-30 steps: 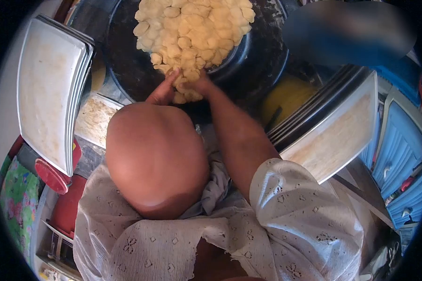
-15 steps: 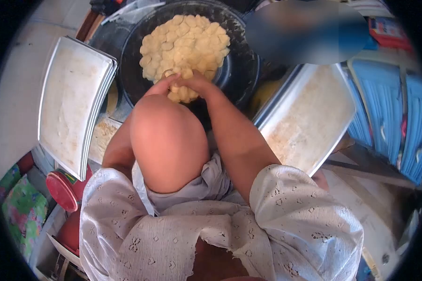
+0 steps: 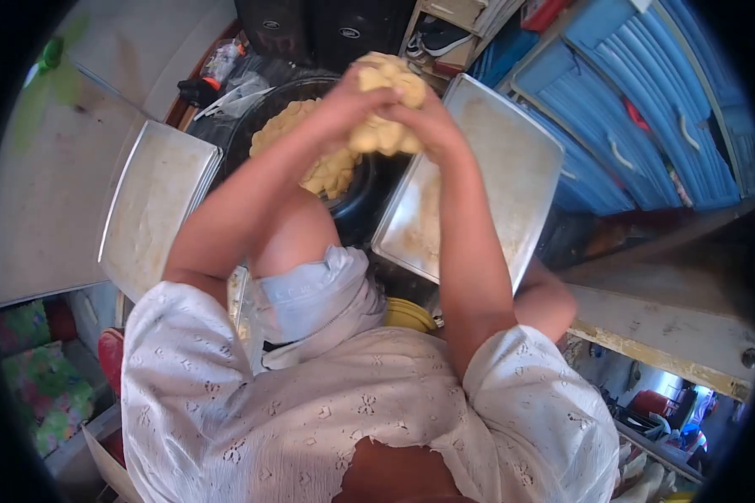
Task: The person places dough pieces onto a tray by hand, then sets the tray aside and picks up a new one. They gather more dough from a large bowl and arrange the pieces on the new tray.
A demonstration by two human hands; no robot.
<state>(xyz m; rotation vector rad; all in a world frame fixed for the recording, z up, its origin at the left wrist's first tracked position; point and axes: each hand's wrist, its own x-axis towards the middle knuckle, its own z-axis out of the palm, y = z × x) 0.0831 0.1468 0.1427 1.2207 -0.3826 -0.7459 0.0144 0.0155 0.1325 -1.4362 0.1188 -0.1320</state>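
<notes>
Dough clump [image 3: 382, 139], one, in two hands' grip: left hand [image 3: 346, 107], right hand [image 3: 432, 126].

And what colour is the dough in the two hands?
Pale yellow dough; it shows best in the head view.

Black boxes [image 3: 354, 18] stand beside a dark shoe [image 3: 447, 38], near blue doors [image 3: 667, 92].

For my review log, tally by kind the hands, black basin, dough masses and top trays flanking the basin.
Left hand, right hand: 2 hands
Black basin: 1
Held dough, basin dough: 2 masses
Left tray, right tray: 2 trays
Total: 7
</notes>
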